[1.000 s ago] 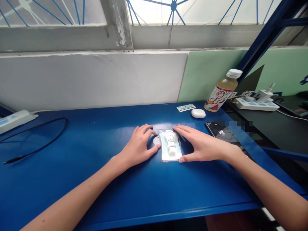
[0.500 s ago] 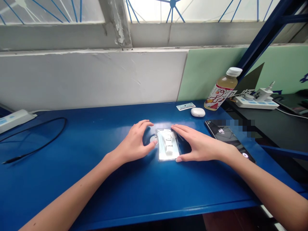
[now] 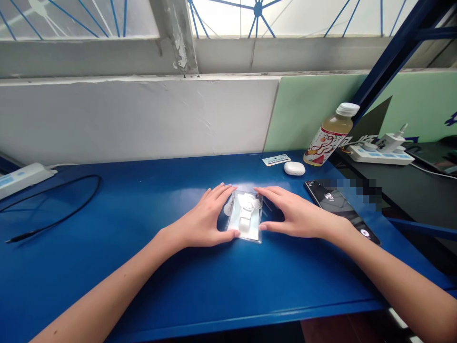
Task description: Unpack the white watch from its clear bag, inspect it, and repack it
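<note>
A clear plastic card holder [image 3: 253,229] lies on the blue tabletop between my hands. On top of it rests a white strap-like piece [image 3: 245,214] with a rounded upper end; its exact kind is unclear. My left hand [image 3: 205,216] spans the left side, fingertips at the top left corner and thumb on the lower left edge. My right hand [image 3: 294,212] mirrors it, fingers at the top right corner and thumb against the right edge. A pale round piece [image 3: 228,206] shows beside the left edge, partly behind my left hand.
Right of my hands lie a black phone [image 3: 341,209], a white earbud case [image 3: 294,168] and a small printed card [image 3: 276,159]. A drink bottle [image 3: 330,136] stands by the wall. At left are a power strip [image 3: 26,178] and a black cable [image 3: 96,183].
My left hand has closed in on the card holder, its fingers and thumb now meeting the left edge. The holder has turned slightly, its lower end swinging left. My right hand stays nearly in place.
</note>
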`<state>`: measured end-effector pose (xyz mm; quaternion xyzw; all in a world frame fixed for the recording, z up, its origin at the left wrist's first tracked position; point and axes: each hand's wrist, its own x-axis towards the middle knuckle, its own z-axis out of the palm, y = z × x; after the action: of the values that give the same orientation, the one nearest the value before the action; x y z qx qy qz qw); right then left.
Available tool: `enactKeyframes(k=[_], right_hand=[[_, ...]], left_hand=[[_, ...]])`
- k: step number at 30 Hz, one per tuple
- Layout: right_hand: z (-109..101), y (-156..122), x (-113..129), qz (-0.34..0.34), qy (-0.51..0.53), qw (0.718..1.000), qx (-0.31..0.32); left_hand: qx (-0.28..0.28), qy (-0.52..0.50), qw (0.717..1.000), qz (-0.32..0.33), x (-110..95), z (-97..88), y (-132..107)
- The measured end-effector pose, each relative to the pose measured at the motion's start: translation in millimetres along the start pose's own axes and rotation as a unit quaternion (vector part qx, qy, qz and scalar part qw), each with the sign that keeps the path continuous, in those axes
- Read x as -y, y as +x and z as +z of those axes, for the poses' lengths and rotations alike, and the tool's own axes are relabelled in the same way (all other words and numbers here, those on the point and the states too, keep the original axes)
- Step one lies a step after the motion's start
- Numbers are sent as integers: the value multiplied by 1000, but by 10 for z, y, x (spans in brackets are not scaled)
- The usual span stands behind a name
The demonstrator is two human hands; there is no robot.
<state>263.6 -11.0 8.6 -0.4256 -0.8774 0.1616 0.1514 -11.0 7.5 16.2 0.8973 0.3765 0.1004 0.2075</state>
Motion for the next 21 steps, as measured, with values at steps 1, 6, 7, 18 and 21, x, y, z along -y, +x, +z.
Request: enactKeyframes(k=[1, 6, 7, 18, 21], right_hand=[[-20, 7, 7, 5, 1, 1000, -9], [-116, 23, 50, 19, 20, 1000, -7], [-126, 20, 52, 18, 16, 1000, -14], [-87, 23, -22, -36, -21, 999, -10], [-103, 21, -24, -32, -18, 999, -9]], left_hand=[[-4, 0, 1000, -2, 15, -8, -2], [-57, 1, 997, -45, 106, 23, 16], [-58, 7, 997, -47, 115, 32, 20], [-11, 27, 1000, 11, 108, 12, 6], [-7, 29, 1000, 8, 99, 11, 6]])
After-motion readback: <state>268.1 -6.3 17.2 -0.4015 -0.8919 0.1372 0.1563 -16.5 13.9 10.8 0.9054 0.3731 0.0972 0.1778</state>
